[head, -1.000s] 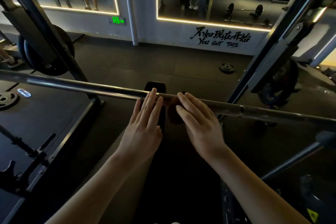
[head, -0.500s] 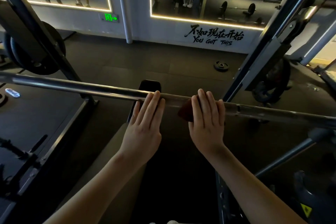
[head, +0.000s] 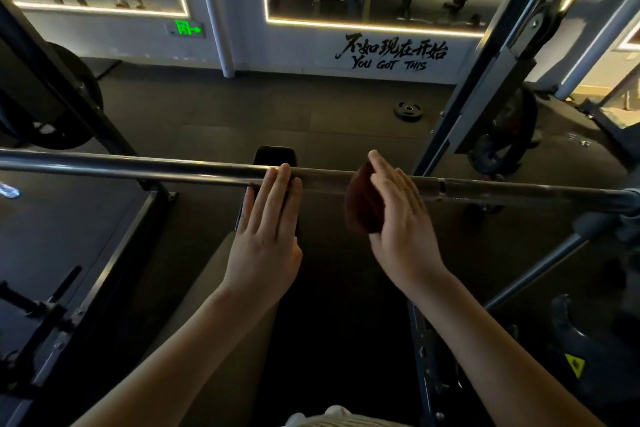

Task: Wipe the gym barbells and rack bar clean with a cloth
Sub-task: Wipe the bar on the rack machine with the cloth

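A long steel barbell [head: 138, 168] runs across the view at chest height, resting in the rack. My left hand [head: 266, 239] lies flat with its fingertips on the bar near the middle, fingers together and straight. My right hand [head: 401, 218] is to its right, pressing a dark reddish-brown cloth [head: 362, 206] against the near side of the bar. The cloth hangs partly below the bar, under my palm and thumb.
Slanted rack uprights stand at the left [head: 52, 80] and right [head: 491, 80], with weight plates [head: 502, 135] stored on them. A black bench [head: 273, 156] lies under the bar. A small plate [head: 408, 111] lies on the floor. A mirrored wall is beyond.
My right hand has slid the cloth to the right along the bar and turned more side-on. My left hand has stayed resting on the bar.
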